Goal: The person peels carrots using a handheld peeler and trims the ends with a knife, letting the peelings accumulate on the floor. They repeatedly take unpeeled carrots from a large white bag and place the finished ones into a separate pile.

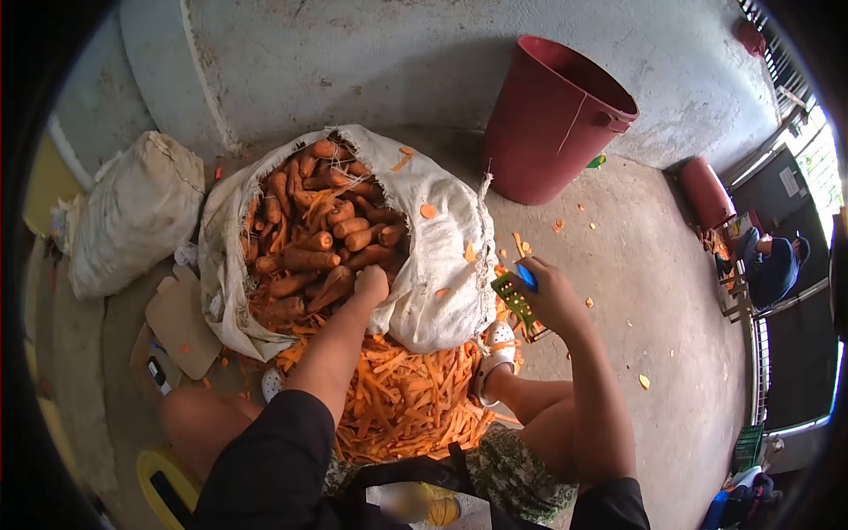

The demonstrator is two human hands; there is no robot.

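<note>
An open white sack [442,256] lies on the concrete floor, full of unpeeled carrots [309,238]. My left hand [371,283] reaches into the sack's mouth and closes on a carrot [331,287] near the front edge. My right hand [548,296] is to the right of the sack and grips a peeler [517,296] with a green blade frame and a blue handle. Between my knees a heap of orange carrot peelings [406,389] covers the floor.
A dark red bucket [552,119] stands behind the sack on the right. A second tied white sack [132,212] lies at the left, with cardboard pieces [181,322] beside it. Another person [773,265] sits at the far right by a gate. A yellow stool [163,481] is at lower left.
</note>
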